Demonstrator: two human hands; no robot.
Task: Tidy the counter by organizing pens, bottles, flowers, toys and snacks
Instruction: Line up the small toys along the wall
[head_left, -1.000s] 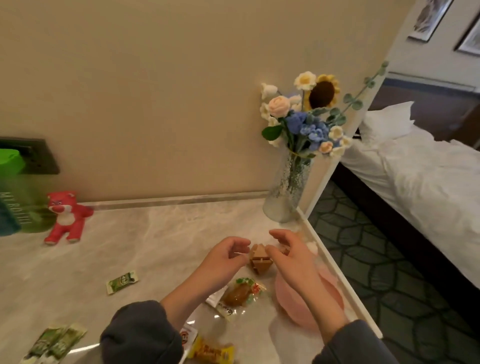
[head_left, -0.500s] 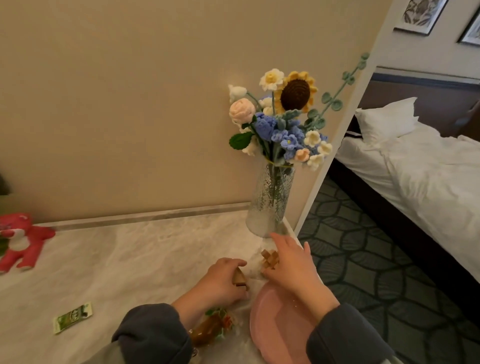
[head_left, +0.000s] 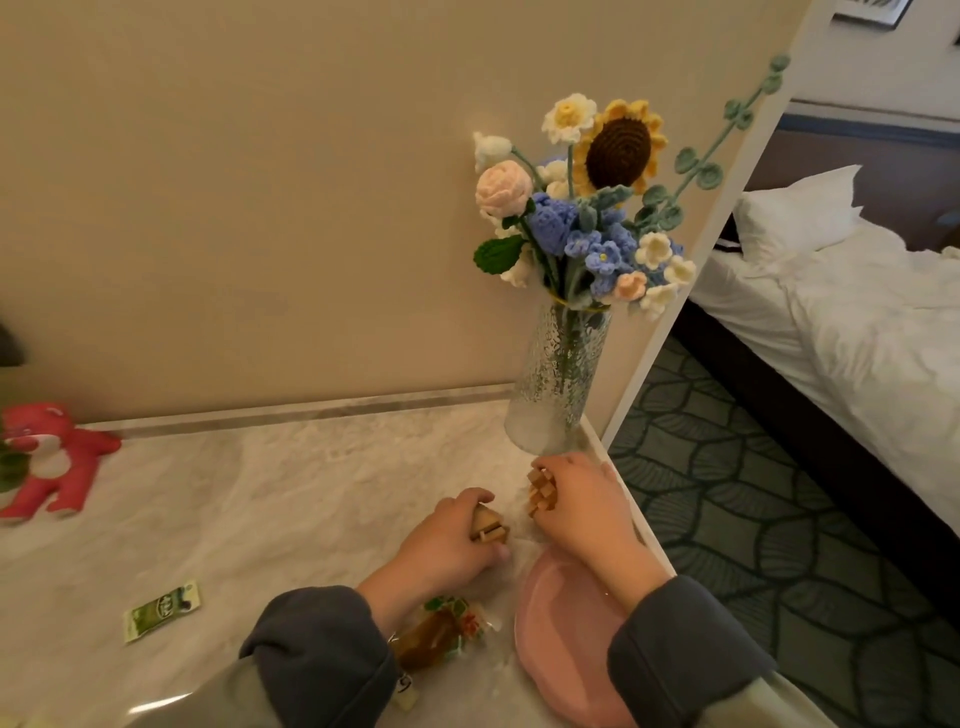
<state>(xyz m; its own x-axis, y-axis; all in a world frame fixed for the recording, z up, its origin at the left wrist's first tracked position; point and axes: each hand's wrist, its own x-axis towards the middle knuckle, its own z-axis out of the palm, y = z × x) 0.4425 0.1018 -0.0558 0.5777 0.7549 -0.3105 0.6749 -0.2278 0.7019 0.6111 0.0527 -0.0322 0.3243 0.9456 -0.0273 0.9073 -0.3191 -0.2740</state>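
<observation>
The left hand (head_left: 447, 540) rests low on the marble bench (head_left: 311, 493), its fingers curled round a small wooden block toy (head_left: 491, 530); at its 2 o'clock the right hand (head_left: 582, 512) grips a wooden burr puzzle (head_left: 540, 486), fingers bent over it, the puzzle showing at the hand's 9 o'clock side; the two toys are near each other but apart; a glass vase (head_left: 558, 384) of crochet flowers (head_left: 597, 208) stands just beside the right hand at its 12 o'clock; a pink plate (head_left: 556, 623) lies under the right forearm at 6 o'clock; a wrapped snack (head_left: 441, 629) sits beneath the left wrist; a green sachet (head_left: 162, 612) lies well apart at the left hand's 8 o'clock; a red plush bear (head_left: 49, 460) sits at the bench's 9 o'clock edge; a bed (head_left: 857, 312) stands off at 3 o'clock.
</observation>
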